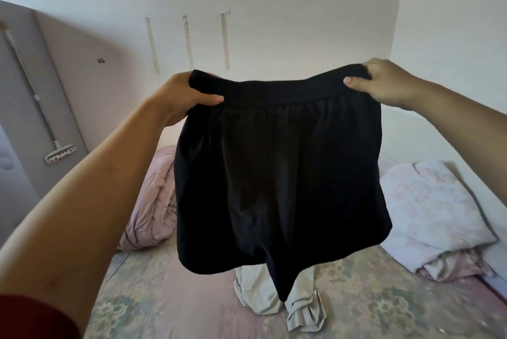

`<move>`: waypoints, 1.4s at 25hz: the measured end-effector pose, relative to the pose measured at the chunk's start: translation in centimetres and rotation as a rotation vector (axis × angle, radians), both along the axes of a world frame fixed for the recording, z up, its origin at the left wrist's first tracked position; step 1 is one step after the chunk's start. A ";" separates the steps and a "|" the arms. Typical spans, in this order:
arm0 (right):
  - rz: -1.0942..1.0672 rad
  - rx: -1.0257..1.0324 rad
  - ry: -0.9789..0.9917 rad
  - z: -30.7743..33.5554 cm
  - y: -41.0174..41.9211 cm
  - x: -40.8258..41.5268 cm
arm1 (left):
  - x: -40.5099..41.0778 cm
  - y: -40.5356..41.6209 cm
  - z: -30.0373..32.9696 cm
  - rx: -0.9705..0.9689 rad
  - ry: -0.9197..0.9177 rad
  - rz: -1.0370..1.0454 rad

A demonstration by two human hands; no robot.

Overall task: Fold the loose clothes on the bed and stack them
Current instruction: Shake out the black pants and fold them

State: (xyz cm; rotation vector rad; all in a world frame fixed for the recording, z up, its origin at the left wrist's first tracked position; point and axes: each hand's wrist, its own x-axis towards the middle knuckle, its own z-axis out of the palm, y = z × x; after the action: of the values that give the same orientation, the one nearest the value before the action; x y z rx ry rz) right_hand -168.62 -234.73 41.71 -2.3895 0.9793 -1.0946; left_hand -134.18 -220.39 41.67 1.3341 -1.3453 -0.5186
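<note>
The black shorts (279, 174) hang mid-frame, above the bed (164, 297). The left hand (186, 97) and right hand (384, 83) each pinch one end of the waistband, held apart and level. The waistband runs left to right; the legs drop toward the beige garment (263, 294) at lower centre.

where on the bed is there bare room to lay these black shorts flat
Bare floral bedsheet lies near left, bordered by the pink quilt behind and the crumpled beige garment to its right. Another patch sits near right, before the white floral pillow. The centre, under the black shorts, is crowded.
</note>
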 end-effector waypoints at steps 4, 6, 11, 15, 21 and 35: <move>0.073 0.145 -0.234 -0.3 -0.7 -0.9 | 0.3 1.2 0.1 0.203 -0.023 -0.209; 0.167 0.274 -0.355 -0.6 -0.8 -1.4 | 0.3 1.9 -0.4 0.235 0.031 -0.347; 0.404 0.475 -0.454 -0.8 0.9 -1.1 | -0.9 3.1 -1.2 0.207 0.065 -0.438; 0.127 0.130 0.021 -1.1 2.2 -0.5 | -2.7 2.8 0.0 0.122 -0.157 -0.087; -0.015 -0.030 -0.081 -4.2 2.8 -1.0 | -4.6 2.2 -2.7 0.012 -0.317 0.266; 0.503 1.122 -0.440 -8.8 7.5 6.9 | -14.4 -0.5 -6.3 0.413 0.296 -0.458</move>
State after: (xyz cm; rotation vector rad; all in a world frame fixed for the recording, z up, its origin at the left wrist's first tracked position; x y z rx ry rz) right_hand -161.77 -227.28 32.91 -1.2798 0.5354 -0.5691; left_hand -148.55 -220.84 35.36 1.2028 -1.3359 -1.3119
